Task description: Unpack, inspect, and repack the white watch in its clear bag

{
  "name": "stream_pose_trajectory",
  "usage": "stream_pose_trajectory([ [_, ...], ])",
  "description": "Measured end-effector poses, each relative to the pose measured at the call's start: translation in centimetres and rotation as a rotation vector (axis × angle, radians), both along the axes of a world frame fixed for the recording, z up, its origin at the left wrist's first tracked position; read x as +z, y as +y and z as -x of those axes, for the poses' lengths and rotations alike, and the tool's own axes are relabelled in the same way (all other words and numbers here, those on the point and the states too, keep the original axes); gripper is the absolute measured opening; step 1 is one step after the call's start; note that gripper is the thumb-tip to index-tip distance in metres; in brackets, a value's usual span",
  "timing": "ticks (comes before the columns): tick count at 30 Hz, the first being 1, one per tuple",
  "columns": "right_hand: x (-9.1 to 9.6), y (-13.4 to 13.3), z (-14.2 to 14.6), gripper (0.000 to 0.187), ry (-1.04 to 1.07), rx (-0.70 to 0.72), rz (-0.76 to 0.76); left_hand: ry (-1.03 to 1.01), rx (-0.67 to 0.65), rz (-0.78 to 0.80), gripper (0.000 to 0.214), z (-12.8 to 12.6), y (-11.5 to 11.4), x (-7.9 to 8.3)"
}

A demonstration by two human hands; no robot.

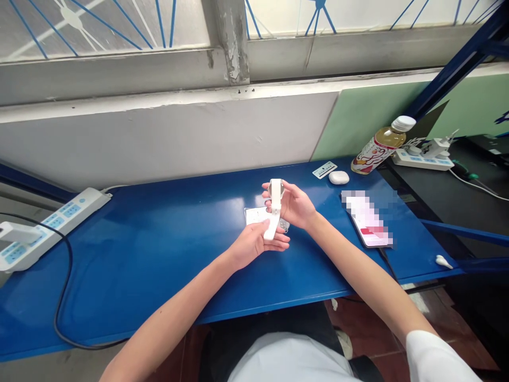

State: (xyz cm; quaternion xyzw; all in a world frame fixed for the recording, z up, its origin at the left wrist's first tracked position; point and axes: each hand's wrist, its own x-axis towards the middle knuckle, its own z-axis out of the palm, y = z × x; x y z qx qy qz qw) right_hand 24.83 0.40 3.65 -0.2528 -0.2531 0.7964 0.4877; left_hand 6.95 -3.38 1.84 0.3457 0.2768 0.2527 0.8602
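Both hands are raised over the middle of the blue table (178,233), joined by what looks like a white-strapped watch (275,204). Its strap hangs roughly upright, with a round silvery part near the top. My left hand (250,244) pinches the lower end of the strap, thumb on top and fingers stretched out beneath. My right hand (298,204) is closed about the upper part, its fingers passing behind the round piece. Partly hidden under the hands lies a white printed packet (254,215) that seems to have a clear wrapping.
A power strip (59,228) with a black cable (67,276) takes up the left. On the right are a phone (368,220), a white earbud case (339,178), a card (324,170), a drink bottle (379,146) and an earbud (443,261). A wall (178,132) bounds the back.
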Motion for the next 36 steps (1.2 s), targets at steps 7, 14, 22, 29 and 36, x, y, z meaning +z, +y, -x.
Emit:
stream_pose_trajectory([
  [7, -0.5, 1.2, -1.1, 0.018, 0.160, -0.372, 0.079, -0.146, 0.099, 0.114, 0.063, 0.4, 0.5, 1.0],
  [14, -0.7, -0.1, 0.5, 0.027, -0.193, -0.203, -0.265, -0.112, 0.171, 0.018, 0.044, 0.1, 0.3, 0.8],
  [22, -0.6, -1.1, 0.7, 0.036, -0.635, -0.077, -0.500, 0.030, 0.135, -0.164, 0.037, 0.0, 0.2, -0.1],
  [29, -1.2, -1.2, 1.3, 0.037, -0.430, 0.033, -0.355, 0.081, 0.066, -0.211, 0.045, -0.3, -0.1, -0.1],
  [36, -0.5, -1.4, 1.4, 0.045, -0.214, 0.118, -0.294, 0.140, 0.008, -0.221, 0.051, -0.5, -0.4, 0.1],
])
